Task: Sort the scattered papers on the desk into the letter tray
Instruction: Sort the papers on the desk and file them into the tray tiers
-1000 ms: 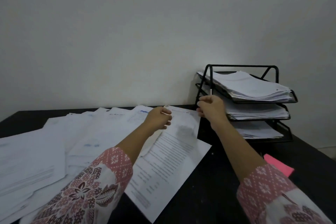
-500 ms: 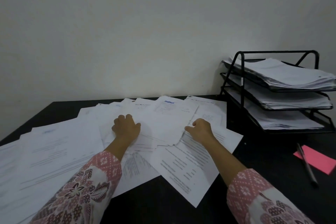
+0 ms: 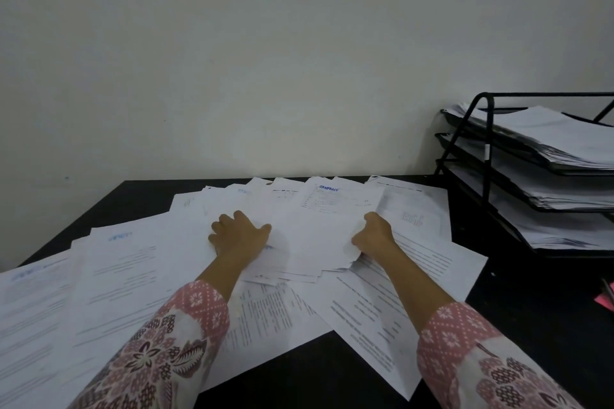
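1. Both hands, up beside the tray a second ago, now lie low on the paper spread. The right hand (image 3: 375, 237) has curled tighter against a sheet edge in the last half second, and the tray sits closer to the right border of the view.
2. The left hand (image 3: 239, 236) rests knuckles-up with its fingers bent, tips pressing down on the paper and thumb splayed out to the right. Whether it pinches any sheet cannot be told.
3. The right hand's fingers wrap round the right edge of a loose bundle of thin white printed sheets (image 3: 315, 242) and grip it; the paper buckles slightly there.
4. This bundle lies between the two hands on top of the spread, near the desk's middle. Its near edges are staggered, and its top sheet bears a blue stamp at the far end.
5. Scattered white papers (image 3: 116, 276), flat rectangles with grey lines of print, overlap in a fan from the left border almost to the tray.
6. A black wire letter tray (image 3: 488, 129), three tiers on a thin rod frame, stands at the far right, apart from the bundle. Each tier holds a thick stack of white paper.
7. Everything rests on a matte black desk (image 3: 531, 325) against a plain pale wall (image 3: 299, 43).
8. A pink sticky note (image 3: 603, 300) shows at the right border.
9. Patterned pink sleeves (image 3: 159, 352) cover both forearms.
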A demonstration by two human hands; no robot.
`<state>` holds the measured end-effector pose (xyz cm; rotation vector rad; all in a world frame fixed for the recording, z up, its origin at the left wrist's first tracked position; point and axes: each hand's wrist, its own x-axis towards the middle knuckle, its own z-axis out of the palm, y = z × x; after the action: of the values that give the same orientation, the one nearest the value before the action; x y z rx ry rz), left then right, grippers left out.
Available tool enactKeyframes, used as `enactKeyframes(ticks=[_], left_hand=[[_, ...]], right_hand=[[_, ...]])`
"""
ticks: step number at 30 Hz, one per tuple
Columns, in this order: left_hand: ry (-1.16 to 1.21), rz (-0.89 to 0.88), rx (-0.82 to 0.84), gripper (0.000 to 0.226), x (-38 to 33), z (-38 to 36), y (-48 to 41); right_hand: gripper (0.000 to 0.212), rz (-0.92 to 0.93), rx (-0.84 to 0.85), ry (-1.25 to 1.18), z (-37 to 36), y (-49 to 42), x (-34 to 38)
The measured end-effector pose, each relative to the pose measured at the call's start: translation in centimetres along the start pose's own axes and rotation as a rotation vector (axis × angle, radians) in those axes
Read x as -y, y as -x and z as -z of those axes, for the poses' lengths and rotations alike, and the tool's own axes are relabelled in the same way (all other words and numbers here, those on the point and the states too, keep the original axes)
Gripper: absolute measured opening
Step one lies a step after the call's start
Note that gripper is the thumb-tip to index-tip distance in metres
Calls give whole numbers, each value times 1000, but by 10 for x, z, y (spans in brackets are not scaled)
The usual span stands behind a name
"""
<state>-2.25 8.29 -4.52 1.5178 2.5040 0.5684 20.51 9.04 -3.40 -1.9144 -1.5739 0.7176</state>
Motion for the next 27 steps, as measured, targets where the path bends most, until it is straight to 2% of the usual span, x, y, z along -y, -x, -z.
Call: enactKeyframes(ticks=[2,6,10,16,20,24,27], left_hand=[[-40,31,22,64,4,2,-5],[-92,-3,14,60,9,3,-9],[-33,-24,57,59,13,9,-12],[130,-60,137,51,12,15,-13],[192,-67,171,42,12,16,-12],[121,-9,161,56,4,16,-7],[245,-1,184,67,1,15,-4]], right_hand=[[44,40,41,32,0,2,3],[51,93,91,103,-4,4,8],[48,77,92,228,-12,8,18],[63,-10,87,73,-21,7,30],[56,-58,73,44,-18,4,27],[27,-98,67,44,-17,3,25],[28,-95,76,-66,-17,3,25]])
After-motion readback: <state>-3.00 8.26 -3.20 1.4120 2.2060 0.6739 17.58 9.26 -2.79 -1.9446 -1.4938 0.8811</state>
